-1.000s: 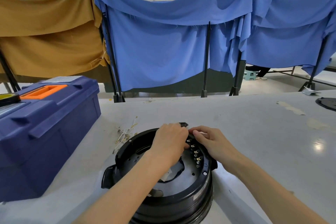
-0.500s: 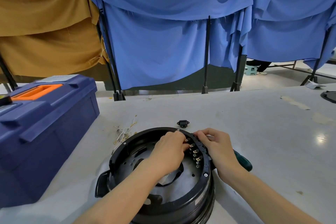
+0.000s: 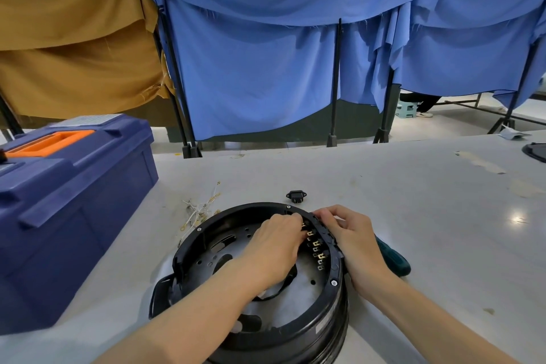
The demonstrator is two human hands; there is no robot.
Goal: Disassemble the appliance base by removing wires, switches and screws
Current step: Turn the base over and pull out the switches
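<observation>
- Head view is showing the base [image 3: 325, 322] sitting upturned on the desk [image 3: 413, 201], near its front edge. It is looking stiff and fairly heavy, and is probably best steadied by the rim.
- Switches [image 3: 318, 248] are lining the inner right rim, and their small tabs are probably bending easily.
- Right hand [image 3: 351, 242] is curling its grip over the rim beside them.
- Left hand [image 3: 274, 245] is reaching in with its fingertips hidden, so I cannot tell whether its grip is clamping anything.
- Screwdriver [image 3: 396, 260] is lying behind the right hand, mostly covered.

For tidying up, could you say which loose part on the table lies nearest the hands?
The small black socket just beyond the base; the wire bundle lies farther left.
</observation>
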